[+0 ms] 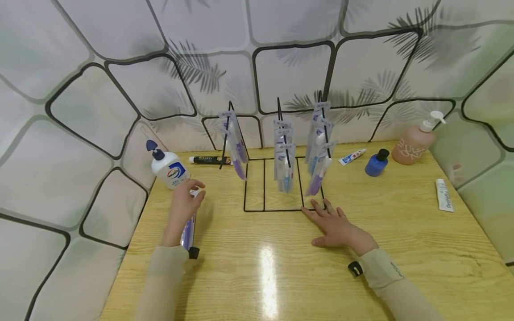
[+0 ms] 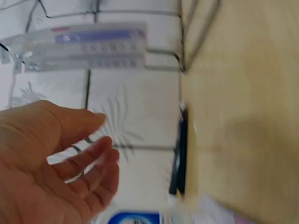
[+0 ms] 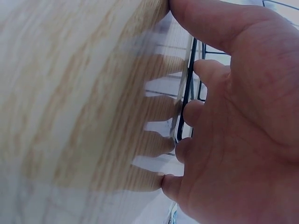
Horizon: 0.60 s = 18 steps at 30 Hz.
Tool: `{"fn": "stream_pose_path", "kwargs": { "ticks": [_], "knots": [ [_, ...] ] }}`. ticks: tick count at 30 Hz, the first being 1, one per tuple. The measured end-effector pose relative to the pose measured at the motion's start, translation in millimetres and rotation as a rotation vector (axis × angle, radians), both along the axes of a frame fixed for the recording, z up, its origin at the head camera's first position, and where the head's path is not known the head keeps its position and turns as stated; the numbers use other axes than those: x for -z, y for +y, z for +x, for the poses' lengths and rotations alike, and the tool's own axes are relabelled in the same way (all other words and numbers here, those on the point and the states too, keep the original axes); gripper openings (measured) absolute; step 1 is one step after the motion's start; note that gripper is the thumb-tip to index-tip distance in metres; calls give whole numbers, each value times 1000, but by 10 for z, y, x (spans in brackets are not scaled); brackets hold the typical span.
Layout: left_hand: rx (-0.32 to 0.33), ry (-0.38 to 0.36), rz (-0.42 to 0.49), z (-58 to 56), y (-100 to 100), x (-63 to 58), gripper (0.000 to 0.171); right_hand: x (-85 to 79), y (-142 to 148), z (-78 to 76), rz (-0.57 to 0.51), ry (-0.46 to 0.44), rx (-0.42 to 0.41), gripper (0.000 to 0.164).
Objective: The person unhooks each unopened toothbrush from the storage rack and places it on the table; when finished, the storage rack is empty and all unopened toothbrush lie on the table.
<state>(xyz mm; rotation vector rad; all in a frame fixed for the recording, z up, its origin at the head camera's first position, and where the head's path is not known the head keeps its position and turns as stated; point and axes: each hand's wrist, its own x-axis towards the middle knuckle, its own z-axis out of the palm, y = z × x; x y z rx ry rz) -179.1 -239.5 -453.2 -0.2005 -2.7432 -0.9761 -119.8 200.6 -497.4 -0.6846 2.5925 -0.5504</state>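
My left hand (image 1: 185,200) hovers at the left, thumb and fingers loosely bent; in the left wrist view nothing sits between its fingers (image 2: 96,154). Beneath that wrist lies a packaged purple toothbrush (image 1: 187,234), partly hidden by the hand and sleeve. My right hand (image 1: 332,229) rests with spread fingers at the front right corner of a black wire rack (image 1: 277,210). In the right wrist view, the fingertips (image 3: 192,112) meet the table beside a rack bar. Packaged toothbrushes hang from the rack's left arm (image 1: 234,147), middle arm (image 1: 284,156) and right arm (image 1: 320,151).
A white pump bottle (image 1: 166,169) stands just beyond my left hand, near a black toothpaste tube (image 1: 209,160). At right are a small toothpaste tube (image 1: 352,157), a blue bottle (image 1: 376,165), a pink pump bottle (image 1: 413,145) and a white tube (image 1: 444,195).
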Motion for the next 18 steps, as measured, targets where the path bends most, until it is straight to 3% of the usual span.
{"fn": "stream_pose_path", "kwargs": {
  "ticks": [6,9,14,18],
  "knots": [
    [173,31,422,-215,407,-161,18,2,-8,19,-15,6,3,91],
    [227,31,577,-318,558,-205,17,13,-9,22,-13,7,5,91],
    [227,49,703,-437,756,-269,9,25,2,23,-1,5,12,91],
    [245,105,804,-493,866,-297,5,25,12,20,1,5,17,91]
  ]
}}
